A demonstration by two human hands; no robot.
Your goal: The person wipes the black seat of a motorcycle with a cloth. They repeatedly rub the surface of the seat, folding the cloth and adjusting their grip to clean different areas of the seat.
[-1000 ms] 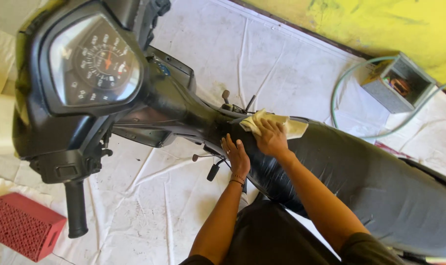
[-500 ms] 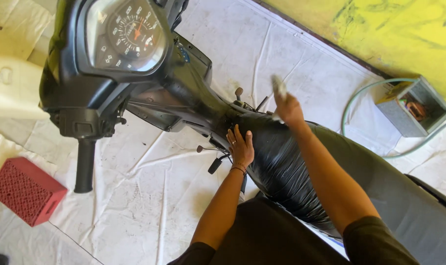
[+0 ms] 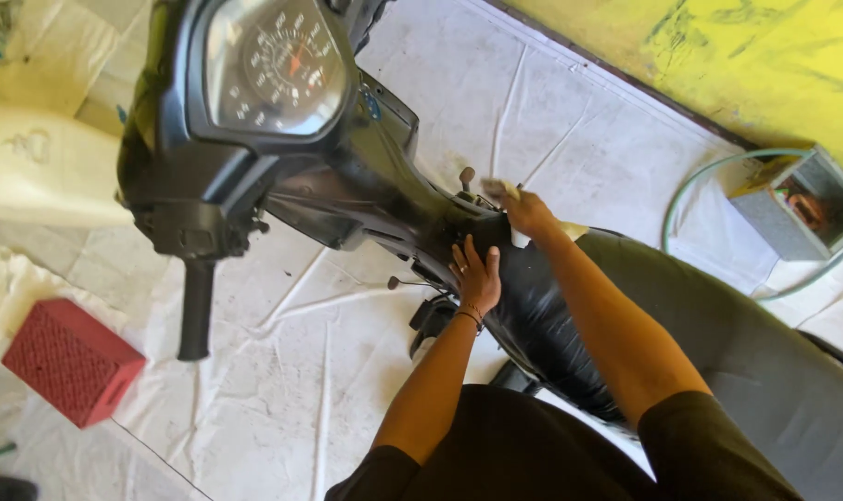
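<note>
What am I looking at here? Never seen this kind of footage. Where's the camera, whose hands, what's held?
The camera sits on a person's head and looks down, so both arms reaching in from the bottom are that person's own. They lean over a black scooter; its round speedometer is at the top. The left hand lies flat on the glossy black body panel. The right hand holds a pale cloth in its fingers against the same panel, further up. The scooter stands on a white tiled floor. Also on the floor: a red crate, a green hose, and a small grey box by the yellow wall.
</note>
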